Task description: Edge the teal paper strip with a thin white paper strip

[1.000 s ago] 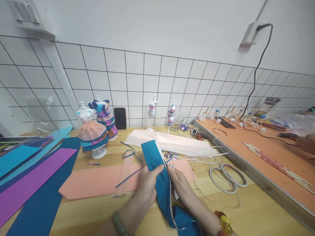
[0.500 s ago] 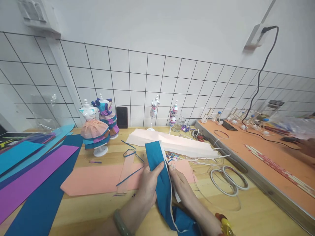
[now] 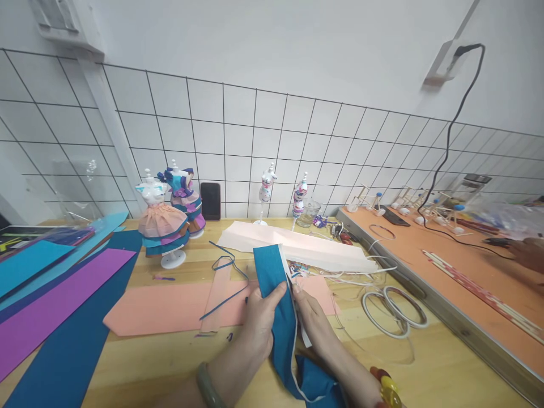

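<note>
A long teal-blue crepe paper strip (image 3: 284, 317) is held up in front of me, with white tape (image 3: 287, 271) along its right edge. My left hand (image 3: 260, 323) grips the strip's left side, thumb lying on top. At the taped edge, my right hand (image 3: 312, 309) is closed with thumb and finger pinched on the white tape; the fingertips are partly hidden. A short white tail (image 3: 306, 338) hangs below the right hand. The strip's lower end lies crumpled on the table by my right wrist. Flat peach paper (image 3: 165, 309) lies beneath and left of my hands.
Dressed mini mannequins (image 3: 164, 224) stand at the left, bare-skirted ones (image 3: 267, 187) at the back beside a glass cup (image 3: 309, 212). Pale pink paper (image 3: 297, 246) lies ahead. Tape rolls (image 3: 385, 311) lie right, coloured paper sheets (image 3: 68, 306) left. Another person's hand (image 3: 529, 255) is at far right.
Both hands stay closed on the strip and its taped edge. The strip's upper end has shifted very slightly right; little else differs.
</note>
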